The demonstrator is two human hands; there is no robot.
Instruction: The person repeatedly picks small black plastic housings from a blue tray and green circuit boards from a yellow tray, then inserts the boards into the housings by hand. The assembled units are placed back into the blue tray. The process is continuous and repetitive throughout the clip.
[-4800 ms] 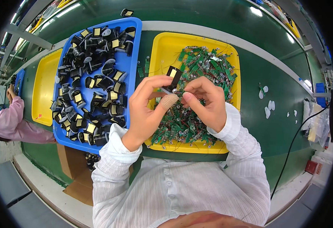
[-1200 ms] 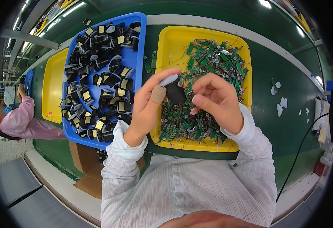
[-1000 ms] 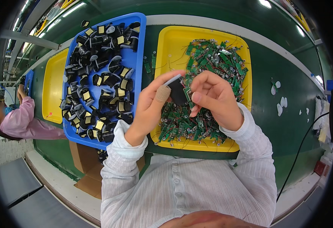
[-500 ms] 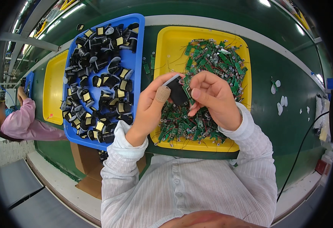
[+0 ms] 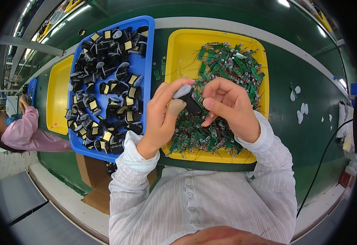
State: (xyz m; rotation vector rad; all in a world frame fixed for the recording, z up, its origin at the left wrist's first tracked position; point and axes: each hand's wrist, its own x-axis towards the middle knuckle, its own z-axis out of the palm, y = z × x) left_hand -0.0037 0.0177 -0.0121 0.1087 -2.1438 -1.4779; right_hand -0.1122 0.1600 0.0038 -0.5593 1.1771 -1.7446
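Note:
My left hand (image 5: 158,118), with a tan wrap on its thumb, grips a small black plastic housing (image 5: 193,104) with a grey rounded end, over the yellow tray (image 5: 181,47). Close against the housing's right side is my right hand (image 5: 237,110), its thumb and index finger drawn together. Whatever sits between those fingertips blends into the green behind. Beneath both hands lies a heap of green circuit boards (image 5: 231,63) with thin wires, filling much of the tray. To the left, a blue tray (image 5: 150,61) holds many similar black housings (image 5: 121,72), several showing pale yellow pads.
Another yellow tray (image 5: 58,94) stands farther left, near a person in a pink sleeve (image 5: 25,126). Small white pieces (image 5: 300,114) lie on the green table at right, where a black cable (image 5: 315,171) hangs. A cardboard box (image 5: 90,171) sits below the blue tray.
My left hand has tilted the housing, so more of its grey end faces up. The green board seen beside the housing is harder to make out. My right hand has barely moved.

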